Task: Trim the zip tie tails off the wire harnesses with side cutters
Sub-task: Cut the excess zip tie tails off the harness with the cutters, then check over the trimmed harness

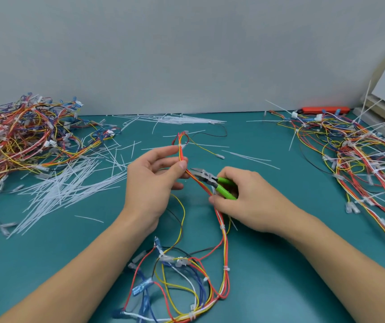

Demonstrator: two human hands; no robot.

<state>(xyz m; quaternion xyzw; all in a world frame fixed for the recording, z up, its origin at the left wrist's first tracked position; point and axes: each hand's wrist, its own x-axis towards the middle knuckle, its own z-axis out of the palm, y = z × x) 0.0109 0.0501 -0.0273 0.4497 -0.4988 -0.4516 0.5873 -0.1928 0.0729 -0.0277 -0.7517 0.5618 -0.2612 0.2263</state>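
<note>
No brand, label or writing can be read anywhere. A teal table (pixel 280 264) meets a plain pale grey wall (pixel 186 54); at the far right edge a white board leans on a pale ledge, with an orange tool (pixel 324 110) lying near it. A tangled heap of harnesses (pixel 19 138) sits far left, another heap (pixel 361 157) spreads along the right, and cut zip tie tails (pixel 70 190), thin white strips, litter the table between and behind the hands. The wire harness (pixel 224 248) being worked on is a bundle of red, orange and yellow wires bound by small white ties, looping from just beyond the hands down to the near edge, with blue, white and black branches ending in clear-sleeved terminals. The left hand (pixel 151 183) pinches the bundle between thumb and fingers, holding it raised. The right hand (pixel 247 199) has its grip wrapped around the green handles of the side cutters (pixel 212 180), whose slightly parted blades touch the bundle just beside the left thumb
</note>
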